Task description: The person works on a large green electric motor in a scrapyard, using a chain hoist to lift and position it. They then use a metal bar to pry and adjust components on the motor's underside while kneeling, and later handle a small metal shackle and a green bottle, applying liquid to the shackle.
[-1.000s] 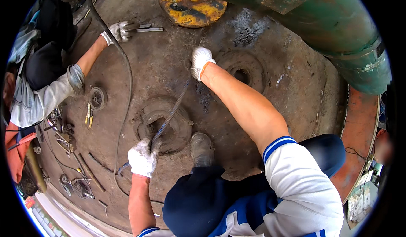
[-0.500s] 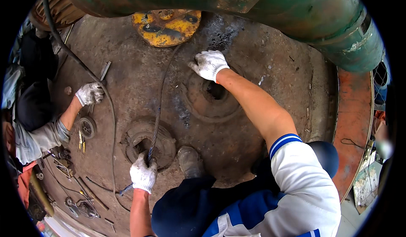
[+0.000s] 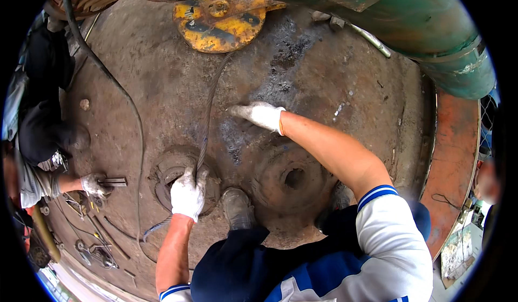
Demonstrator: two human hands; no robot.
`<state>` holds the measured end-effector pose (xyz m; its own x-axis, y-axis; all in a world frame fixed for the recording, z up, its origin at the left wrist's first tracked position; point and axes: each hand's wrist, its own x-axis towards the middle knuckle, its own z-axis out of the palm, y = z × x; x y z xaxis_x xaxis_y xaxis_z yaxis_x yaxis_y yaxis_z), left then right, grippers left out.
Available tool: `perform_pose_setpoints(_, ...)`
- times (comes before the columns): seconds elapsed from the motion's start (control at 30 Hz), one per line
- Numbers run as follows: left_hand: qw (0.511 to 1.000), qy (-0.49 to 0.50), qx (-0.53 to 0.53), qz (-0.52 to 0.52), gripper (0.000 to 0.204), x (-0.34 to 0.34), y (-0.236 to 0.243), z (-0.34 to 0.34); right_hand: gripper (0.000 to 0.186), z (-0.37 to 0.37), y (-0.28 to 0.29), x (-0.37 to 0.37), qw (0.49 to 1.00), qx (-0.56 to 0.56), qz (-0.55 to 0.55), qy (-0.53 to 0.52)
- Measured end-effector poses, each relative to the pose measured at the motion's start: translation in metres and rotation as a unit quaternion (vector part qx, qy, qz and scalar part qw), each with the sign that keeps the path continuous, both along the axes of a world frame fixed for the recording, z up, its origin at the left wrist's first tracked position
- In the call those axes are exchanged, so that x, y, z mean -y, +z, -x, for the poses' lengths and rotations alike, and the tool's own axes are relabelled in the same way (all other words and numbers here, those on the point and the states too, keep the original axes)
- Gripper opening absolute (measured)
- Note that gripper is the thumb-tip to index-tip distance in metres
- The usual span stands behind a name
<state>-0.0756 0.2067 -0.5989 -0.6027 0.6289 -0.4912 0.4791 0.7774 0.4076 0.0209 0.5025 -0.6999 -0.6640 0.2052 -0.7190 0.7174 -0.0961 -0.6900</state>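
Wire rope [image 3: 206, 119] runs down the floor from the yellow-and-black disc [image 3: 220, 24] to the person's left hand [image 3: 188, 193], and a bluish length shows again below and left of that glove. Left hand: gloved, grasping the rope over the left ring [image 3: 175, 159], which it partly covers. Right hand [image 3: 258, 115]: gloved, released, fingers stretched toward the rope but apart from it; nothing seen in it. Main change: the right ring [image 3: 270, 191], a dark hole at its middle, now lies close to the person's boots; half a second ago it lay farther out, beside the floor stain, with the right hand over it. Reading: both rings now sit roughly level in front of the person, and the left hand alone holds the rope. Compared with the first frame, where the right fist was at the rope's upper stretch, that stretch is now bare up to the disc. The left glove also sits farther up over its ring than half a second ago. Farther out, a co-worker's gloved hand [image 3: 96, 184], grasping metal bars [image 3: 114, 182], has dropped to beside the scattered tools [image 3: 102, 234].
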Motion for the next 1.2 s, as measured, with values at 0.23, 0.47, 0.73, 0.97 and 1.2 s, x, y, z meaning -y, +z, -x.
perform_pose_setpoints(0.23, 0.981, -0.129, -0.016, -0.141, 0.039, -0.033, 0.024, -0.045, 0.024, 0.095, -0.030, -0.018, 0.785, -0.156, 0.315, -0.510)
perform_pose_setpoints(0.47, 0.973, -0.217, 0.005, -0.083, 0.041, -0.010, 0.033, -0.036, 0.023, 0.004, 0.054, -0.013, 0.769, -0.101, 0.220, -0.591)
perform_pose_setpoints(0.73, 0.948, -0.274, 0.042, -0.156, 0.043, -0.118, 0.037, -0.086, 0.020, -0.132, 0.006, -0.101, 0.715, -0.101, 0.128, -0.680)
perform_pose_setpoints(0.97, 0.950, -0.257, 0.148, -0.096, 0.043, -0.133, 0.011, -0.146, 0.016, -0.156, 0.011, -0.120, 0.758, -0.133, 0.153, -0.619)
perform_pose_setpoints(1.2, 0.950, -0.270, 0.140, -0.070, 0.047, -0.140, 0.017, -0.141, 0.021, -0.163, 0.055, -0.069, 0.757, -0.049, 0.137, -0.637)
